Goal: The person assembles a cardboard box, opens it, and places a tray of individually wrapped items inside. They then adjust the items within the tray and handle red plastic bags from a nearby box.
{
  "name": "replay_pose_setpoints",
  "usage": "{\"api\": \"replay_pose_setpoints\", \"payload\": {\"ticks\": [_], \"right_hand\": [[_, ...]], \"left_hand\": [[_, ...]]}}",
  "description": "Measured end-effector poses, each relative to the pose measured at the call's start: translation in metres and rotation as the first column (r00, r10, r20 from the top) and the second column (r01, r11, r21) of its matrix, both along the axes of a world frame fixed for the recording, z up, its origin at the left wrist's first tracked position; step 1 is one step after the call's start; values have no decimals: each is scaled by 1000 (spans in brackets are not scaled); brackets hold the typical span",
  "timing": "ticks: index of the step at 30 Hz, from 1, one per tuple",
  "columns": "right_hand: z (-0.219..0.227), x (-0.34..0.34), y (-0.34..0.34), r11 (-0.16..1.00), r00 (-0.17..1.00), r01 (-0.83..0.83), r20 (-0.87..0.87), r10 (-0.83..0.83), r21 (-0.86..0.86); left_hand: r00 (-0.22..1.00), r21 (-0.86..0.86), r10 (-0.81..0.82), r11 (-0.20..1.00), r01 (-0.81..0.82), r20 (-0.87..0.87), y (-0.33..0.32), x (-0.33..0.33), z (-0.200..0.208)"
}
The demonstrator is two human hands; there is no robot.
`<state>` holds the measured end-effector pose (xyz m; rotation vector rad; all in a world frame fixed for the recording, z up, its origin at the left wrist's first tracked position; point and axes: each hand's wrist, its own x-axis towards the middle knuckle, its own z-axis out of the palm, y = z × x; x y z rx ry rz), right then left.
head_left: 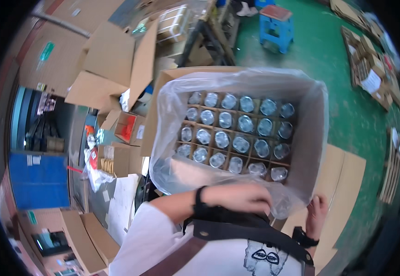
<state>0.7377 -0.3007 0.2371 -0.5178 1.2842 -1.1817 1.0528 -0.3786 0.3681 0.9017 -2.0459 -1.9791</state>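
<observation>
- Open carton [152, 126], cardboard, lined with a clear plastic bag [312, 115]; bag spills over the rim, bunched near the hands.
- Inside: cardboard divider grid [250, 157] with clear glass-like pieces [225, 119], 1 per cell, 4 rows of 6 (24 by my count).
- Pieces look rounded, shiny, colourless; exact shape unclear from above.
- Carton lies directly ahead of both hands, its near edge at the fingers; pieces sit just beyond that edge.
- Left hand [236, 197]: over the near edge, fingers bent and fairly narrow, beside the bunched bag (blurred, cannot tell whether it grips the plastic).
- Right hand [317, 209]: at the carton's near right corner, fingers drawn close together; cannot tell if anything is pinched.
- Left of the left hand: small open box [135, 123] with something red inside, plus another carton [121, 161] holding tan items.
- Beyond the right hand, out to the right: pallet [353, 57] stacked with small boxes [375, 64].
- Beside the right hand: flat cardboard [345, 179].
</observation>
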Motion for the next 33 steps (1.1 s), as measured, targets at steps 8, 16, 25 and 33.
{"api": "replay_pose_setpoints", "payload": {"ticks": [8,16,25,33], "right_hand": [[252,39,-21,842,856,-290,-516,16,-454],[206,456,-229,-4,-19,-1000,-986,-164,20],[106,616,-339,-56,-209,-978,-960,187,202],[104,620,-387,72,-76,-993,-968,240,96]], "left_hand": [[-114,-949,964,208,-236,239,97,268,-14],[63,-922,985,174,-345,162,114,316,-55],[24,-699,999,38,-714,30,116,366,-59],[71,-169,996,78,-983,44,105,398,-84]]}}
